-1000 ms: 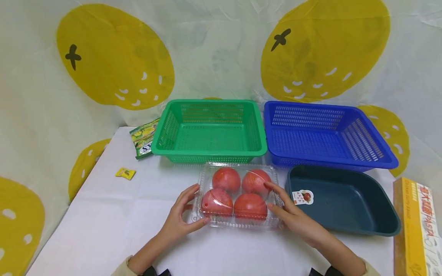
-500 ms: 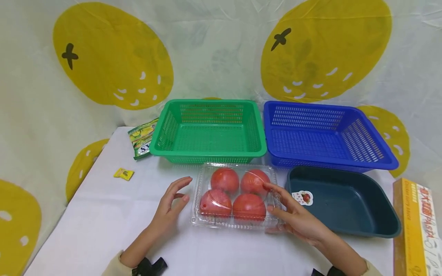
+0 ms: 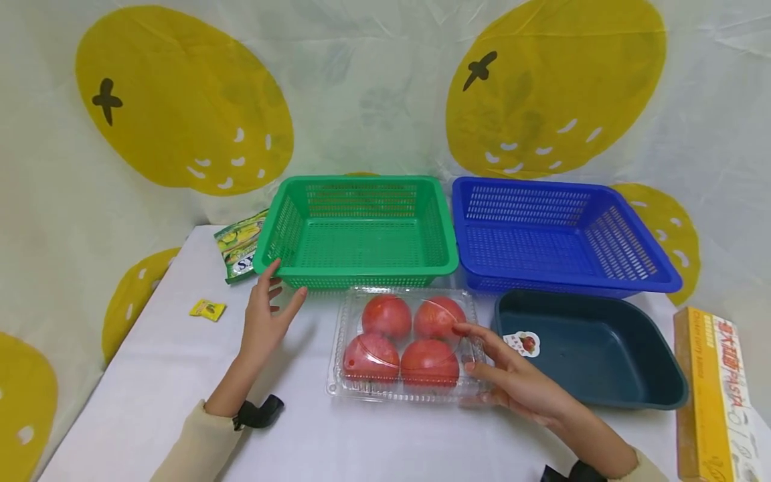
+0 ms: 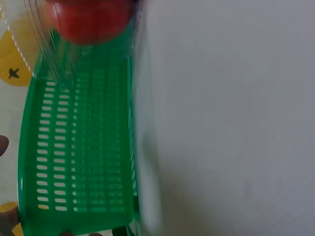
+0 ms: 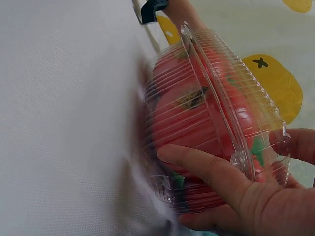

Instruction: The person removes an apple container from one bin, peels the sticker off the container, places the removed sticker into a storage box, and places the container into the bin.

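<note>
Clear plastic forms the clamshell (image 3: 405,345) that sits shut on the white table (image 3: 181,375), just in front of the green basket (image 3: 361,231), with four red tomatoes (image 3: 385,316) packed inside in two rows of two. The right hand (image 3: 518,381) holds the clamshell at its right end, thumb along the side wall and fingers curled over the lid edge, as the right wrist view shows up close. The left hand (image 3: 265,314) is off the clamshell, fingers straight and spread, holding nothing, with its fingertips at the near left corner of the green basket; whether they touch the rim cannot be told. That basket holds nothing visible, and neither does the blue basket (image 3: 560,234) standing just beside it on the right. A dark tub (image 3: 602,355) lies in front of the blue basket, just right of the clamshell, with only a small fruit sticker (image 3: 523,343) on its inner wall. A green packet (image 3: 237,246) lies partly behind the green basket's left side, a small yellow sachet (image 3: 207,310) lies near it toward the table's left edge, and a yellow pasta box (image 3: 713,395) rests at the far right.
</note>
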`<act>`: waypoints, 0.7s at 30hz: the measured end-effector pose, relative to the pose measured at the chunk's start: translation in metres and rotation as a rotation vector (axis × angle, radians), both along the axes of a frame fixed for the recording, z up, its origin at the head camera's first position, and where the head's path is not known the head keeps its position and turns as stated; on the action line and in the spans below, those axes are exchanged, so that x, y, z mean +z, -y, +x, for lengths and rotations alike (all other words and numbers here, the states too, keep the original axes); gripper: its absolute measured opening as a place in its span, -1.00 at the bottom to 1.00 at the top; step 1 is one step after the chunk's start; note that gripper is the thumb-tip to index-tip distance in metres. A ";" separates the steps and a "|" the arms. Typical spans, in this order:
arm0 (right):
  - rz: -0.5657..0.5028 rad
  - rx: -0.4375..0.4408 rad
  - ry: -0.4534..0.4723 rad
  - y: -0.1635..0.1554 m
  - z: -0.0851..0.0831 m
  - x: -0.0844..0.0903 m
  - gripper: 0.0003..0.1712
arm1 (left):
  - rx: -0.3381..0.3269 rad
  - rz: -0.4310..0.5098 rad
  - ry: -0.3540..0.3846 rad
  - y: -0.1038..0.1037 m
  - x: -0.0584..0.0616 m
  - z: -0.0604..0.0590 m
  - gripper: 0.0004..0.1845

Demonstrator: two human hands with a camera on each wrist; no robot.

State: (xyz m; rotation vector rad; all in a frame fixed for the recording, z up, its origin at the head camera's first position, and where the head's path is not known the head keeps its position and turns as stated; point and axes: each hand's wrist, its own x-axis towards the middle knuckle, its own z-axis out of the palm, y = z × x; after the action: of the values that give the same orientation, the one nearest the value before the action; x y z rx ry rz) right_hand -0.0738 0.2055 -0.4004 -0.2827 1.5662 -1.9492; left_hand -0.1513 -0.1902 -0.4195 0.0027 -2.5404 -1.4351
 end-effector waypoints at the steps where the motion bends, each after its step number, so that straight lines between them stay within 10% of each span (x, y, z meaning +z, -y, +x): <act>1: -0.002 -0.006 0.004 0.000 0.000 0.000 -0.31 | 0.019 -0.027 0.012 0.002 0.000 -0.002 -0.20; 11: -0.043 -0.065 0.047 0.002 0.004 0.001 -0.29 | 0.109 -0.035 -0.051 0.010 -0.001 -0.021 -0.36; 21: 0.026 -0.117 0.049 0.004 0.016 0.008 -0.28 | 0.021 0.152 -0.059 0.013 0.006 -0.020 -0.43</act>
State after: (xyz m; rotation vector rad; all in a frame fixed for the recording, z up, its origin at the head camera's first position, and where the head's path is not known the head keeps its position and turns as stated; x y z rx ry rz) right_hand -0.0573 0.2012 -0.3921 -0.1341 1.6073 -2.0067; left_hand -0.1711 -0.2031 -0.4133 0.0124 -2.3722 -1.5921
